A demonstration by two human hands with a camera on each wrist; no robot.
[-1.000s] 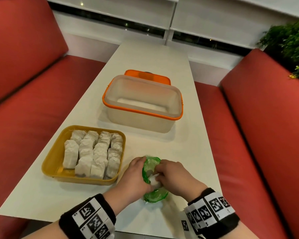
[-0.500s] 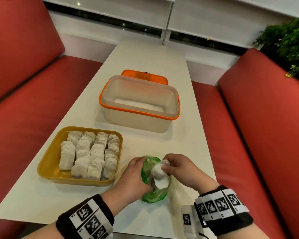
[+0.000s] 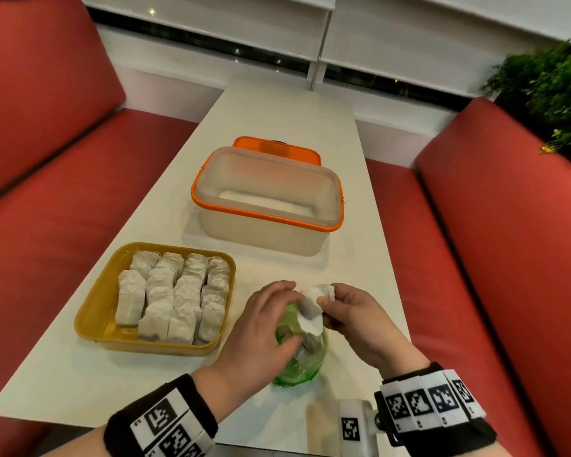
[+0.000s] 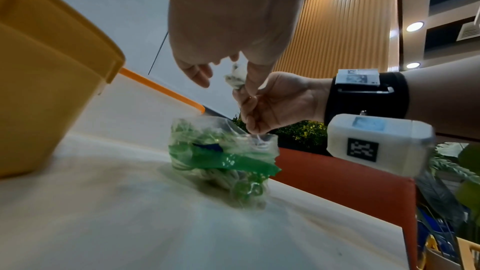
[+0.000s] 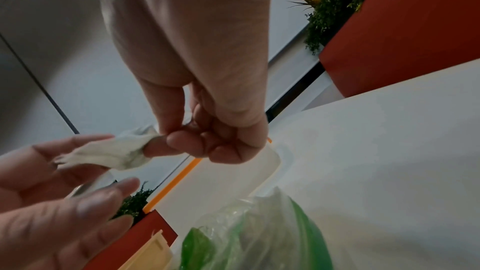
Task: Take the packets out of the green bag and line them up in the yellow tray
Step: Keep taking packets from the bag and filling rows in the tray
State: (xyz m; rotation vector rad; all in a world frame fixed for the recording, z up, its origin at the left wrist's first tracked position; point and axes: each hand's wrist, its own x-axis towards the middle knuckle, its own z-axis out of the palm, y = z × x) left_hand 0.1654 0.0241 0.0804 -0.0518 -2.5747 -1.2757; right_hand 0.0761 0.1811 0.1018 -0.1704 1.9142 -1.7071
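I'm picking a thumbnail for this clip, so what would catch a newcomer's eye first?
Most likely the crumpled white paper packet pinched by the right hand just above the crinkly green plastic bag near the table's front edge, the left hand beside it. Then the yellow plastic tray to the left, lined with rows of packets.

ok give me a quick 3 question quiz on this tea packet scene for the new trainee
1. True or false: the right hand pinches a white packet above the green bag.
2. Which container holds the lined-up packets? A) the yellow tray B) the clear box with the orange rim C) the orange lid
3. Fill in: the left hand is ____, its fingers loosely spread beside the packet, gripping nothing.

Key: 1 true; 2 A; 3 open
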